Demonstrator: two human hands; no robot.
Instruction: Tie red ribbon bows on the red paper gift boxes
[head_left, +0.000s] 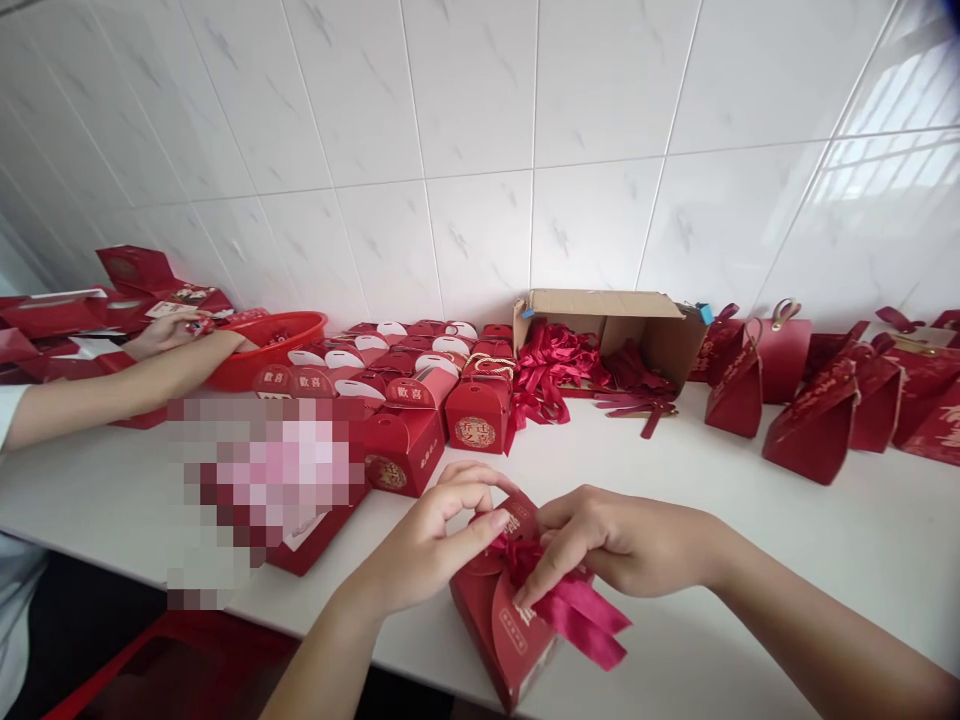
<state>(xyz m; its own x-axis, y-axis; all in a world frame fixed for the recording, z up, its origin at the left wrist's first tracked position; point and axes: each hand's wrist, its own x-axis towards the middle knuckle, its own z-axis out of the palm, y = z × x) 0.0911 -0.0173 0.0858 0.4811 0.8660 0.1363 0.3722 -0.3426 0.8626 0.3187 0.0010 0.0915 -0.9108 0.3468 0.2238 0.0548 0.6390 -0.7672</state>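
A red gift box (491,622) with gold lettering sits near the table's front edge, turned at an angle. Across its top lies a crimson satin ribbon (585,622) gathered in a bow, with loose tails hanging to the right. My left hand (442,530) is closed at the box's top, fingers curled over the far side and thumb by the bow. From the right, my right hand (622,540) is closed on the ribbon, its index finger pointing down along the box's front. The knot is partly hidden by my fingers.
Rows of red boxes (405,440) stand behind, beside an open cardboard carton (652,345) spilling ribbons (551,365). Red handled bags (814,420) stand right. At left, another person's arms (127,385) reach to a red basin (289,335); a pixelated patch covers part of an open box (304,555).
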